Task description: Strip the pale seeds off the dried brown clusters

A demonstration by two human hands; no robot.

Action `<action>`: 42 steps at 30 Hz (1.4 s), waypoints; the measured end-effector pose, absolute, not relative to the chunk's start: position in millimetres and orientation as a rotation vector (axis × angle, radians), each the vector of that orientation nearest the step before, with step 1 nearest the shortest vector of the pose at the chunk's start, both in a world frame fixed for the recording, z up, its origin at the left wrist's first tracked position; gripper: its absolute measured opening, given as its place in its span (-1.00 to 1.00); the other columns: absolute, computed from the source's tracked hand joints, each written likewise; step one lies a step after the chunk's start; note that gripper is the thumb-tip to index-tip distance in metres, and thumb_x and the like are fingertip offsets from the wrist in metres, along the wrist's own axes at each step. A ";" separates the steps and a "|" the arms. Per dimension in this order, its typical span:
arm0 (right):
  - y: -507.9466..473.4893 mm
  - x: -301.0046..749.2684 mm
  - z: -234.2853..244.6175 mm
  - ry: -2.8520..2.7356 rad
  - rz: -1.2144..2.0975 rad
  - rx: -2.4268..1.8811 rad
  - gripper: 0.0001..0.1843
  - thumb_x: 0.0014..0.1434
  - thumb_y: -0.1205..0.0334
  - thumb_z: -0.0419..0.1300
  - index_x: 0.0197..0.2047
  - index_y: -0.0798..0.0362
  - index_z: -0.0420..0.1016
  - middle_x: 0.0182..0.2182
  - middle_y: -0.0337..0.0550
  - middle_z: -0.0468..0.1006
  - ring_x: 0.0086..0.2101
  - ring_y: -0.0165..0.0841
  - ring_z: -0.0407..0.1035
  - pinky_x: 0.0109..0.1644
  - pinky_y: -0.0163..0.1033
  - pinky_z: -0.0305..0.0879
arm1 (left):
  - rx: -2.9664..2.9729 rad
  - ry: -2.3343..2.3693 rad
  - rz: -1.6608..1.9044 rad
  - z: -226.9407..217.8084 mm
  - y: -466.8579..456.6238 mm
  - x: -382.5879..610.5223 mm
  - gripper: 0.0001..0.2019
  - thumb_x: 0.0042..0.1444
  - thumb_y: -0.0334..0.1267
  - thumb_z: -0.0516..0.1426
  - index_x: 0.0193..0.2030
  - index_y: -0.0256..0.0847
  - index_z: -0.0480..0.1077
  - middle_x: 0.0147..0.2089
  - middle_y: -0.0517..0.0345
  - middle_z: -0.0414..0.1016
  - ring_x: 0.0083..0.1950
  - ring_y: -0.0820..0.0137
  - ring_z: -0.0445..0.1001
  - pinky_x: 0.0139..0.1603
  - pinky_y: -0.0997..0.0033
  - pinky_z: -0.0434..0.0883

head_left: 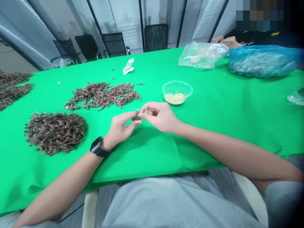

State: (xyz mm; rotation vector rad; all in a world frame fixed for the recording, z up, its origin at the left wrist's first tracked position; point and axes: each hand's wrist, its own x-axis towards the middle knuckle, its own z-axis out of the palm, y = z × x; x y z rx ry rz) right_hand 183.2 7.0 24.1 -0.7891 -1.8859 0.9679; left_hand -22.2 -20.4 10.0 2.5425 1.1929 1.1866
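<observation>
My left hand (122, 127), with a black watch on its wrist, pinches a small dried brown piece (136, 117) with thin, spiky ends between thumb and fingertips. From the other side, the thumb and index finger of my right hand (161, 116) close on the same piece. Something small and yellowish shows under the curled right fingers; I cannot make out what it is. Just beyond the right hand stands a clear plastic bowl (177, 87) with pale yellow bits (175, 98) in its bottom. A loose spread of similar dried brown pieces (104, 95) lies beyond my left hand.
A denser heap of dried pieces (55, 131) sits at the left, with more piles (14, 93) at the far left edge. Crumpled white paper (128, 66) lies at the back. A clear bag (201, 55) and a full blue bag (263, 61) rest near another person's hands (226, 41).
</observation>
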 end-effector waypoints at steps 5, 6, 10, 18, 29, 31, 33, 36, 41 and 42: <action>6.7 184.4 22.4 -1.994 0.790 -0.788 -0.80 0.27 0.09 0.22 -0.27 0.05 0.52 -0.65 -0.38 0.15 -0.56 -0.46 0.03 -0.41 -0.28 -0.06 | 2.525 1.228 1.173 7.6 -19.7 -22.5 -0.71 0.29 -0.04 0.17 -0.14 -0.24 0.54 -0.28 0.04 0.64 -0.28 0.35 0.59 -0.17 0.43 0.49; 6.8 184.7 22.1 -2.018 0.763 -0.788 -0.79 0.29 0.09 0.20 -0.26 0.05 0.52 -0.64 -0.38 0.17 -0.56 -0.46 0.04 -0.40 -0.28 -0.05 | 2.519 1.232 1.170 7.3 -19.7 -22.5 -0.70 0.29 -0.03 0.16 -0.14 -0.24 0.54 -0.28 0.04 0.64 -0.28 0.35 0.58 -0.17 0.43 0.49; 6.7 185.7 21.9 -2.075 0.688 -0.789 -0.82 0.30 0.13 0.17 -0.22 0.04 0.52 -0.62 -0.36 0.20 -0.55 -0.44 0.06 -0.38 -0.28 -0.04 | 2.506 1.236 1.168 7.6 -19.8 -22.0 -0.69 0.30 -0.02 0.15 -0.13 -0.25 0.54 -0.27 0.05 0.64 -0.27 0.36 0.58 -0.17 0.44 0.47; 2.9 184.5 24.4 -2.064 0.716 -0.783 -0.85 0.29 0.20 0.15 -0.27 0.07 0.48 -0.64 -0.38 0.18 -0.56 -0.47 0.06 -0.39 -0.28 -0.04 | 2.565 1.184 1.187 5.6 -19.3 -23.5 -0.77 0.30 -0.11 0.17 -0.11 -0.24 0.52 -0.25 0.07 0.63 -0.26 0.38 0.57 -0.15 0.45 0.47; 7.9 180.0 30.0 -1.517 1.790 -0.882 -0.66 0.06 0.01 0.38 -0.38 0.11 0.44 -0.65 -0.41 0.24 -0.66 -0.56 -0.01 -0.63 -0.35 -0.05 | 2.737 1.184 1.093 9.3 -18.6 -26.7 -0.83 0.31 -0.18 0.15 -0.14 -0.21 0.53 -0.18 0.02 0.63 -0.14 0.33 0.58 -0.06 0.42 0.46; 9.8 181.2 29.4 -1.581 1.708 -0.868 -0.69 0.09 0.03 0.36 -0.34 0.11 0.46 -0.65 -0.40 0.27 -0.66 -0.56 0.02 -0.62 -0.36 -0.06 | 2.638 1.173 1.148 8.4 -19.5 -24.8 -0.81 0.30 -0.17 0.18 -0.11 -0.24 0.52 -0.22 0.05 0.63 -0.20 0.35 0.58 -0.10 0.44 0.46; 11.1 182.2 28.2 -1.699 1.508 -0.857 -0.75 0.14 0.08 0.32 -0.33 0.11 0.48 -0.68 -0.42 0.24 -0.66 -0.55 0.03 -0.59 -0.36 -0.08 | 2.550 1.162 1.166 8.5 -20.6 -23.0 -0.79 0.28 -0.15 0.19 -0.12 -0.25 0.52 -0.26 0.07 0.62 -0.25 0.38 0.57 -0.14 0.47 0.45; 11.7 183.0 25.4 -1.852 1.135 -0.806 -0.82 0.18 0.17 0.30 -0.34 0.12 0.52 -0.71 -0.46 0.13 -0.64 -0.55 -0.04 -0.53 -0.34 -0.10 | 2.429 1.166 1.148 10.7 -22.1 -20.6 -0.76 0.26 -0.10 0.21 -0.22 -0.26 0.52 -0.32 0.12 0.60 -0.32 0.41 0.53 -0.20 0.49 0.42; 10.6 185.1 18.9 -1.987 0.672 -0.658 -0.84 0.26 0.18 0.26 -0.29 0.10 0.56 -0.67 -0.44 0.12 -0.60 -0.53 -0.01 -0.44 -0.32 -0.02 | 2.230 1.153 1.105 10.9 -22.8 -18.8 -0.69 0.25 -0.02 0.20 -0.26 -0.26 0.53 -0.32 0.10 0.60 -0.30 0.37 0.53 -0.18 0.44 0.42; 10.4 185.6 17.8 -2.010 0.602 -0.630 -0.84 0.28 0.18 0.24 -0.27 0.10 0.56 -0.66 -0.43 0.16 -0.60 -0.53 0.01 -0.43 -0.32 0.00 | 2.187 1.141 1.114 10.0 -22.5 -18.6 -0.69 0.25 -0.01 0.20 -0.25 -0.26 0.52 -0.31 0.08 0.61 -0.28 0.36 0.54 -0.16 0.43 0.43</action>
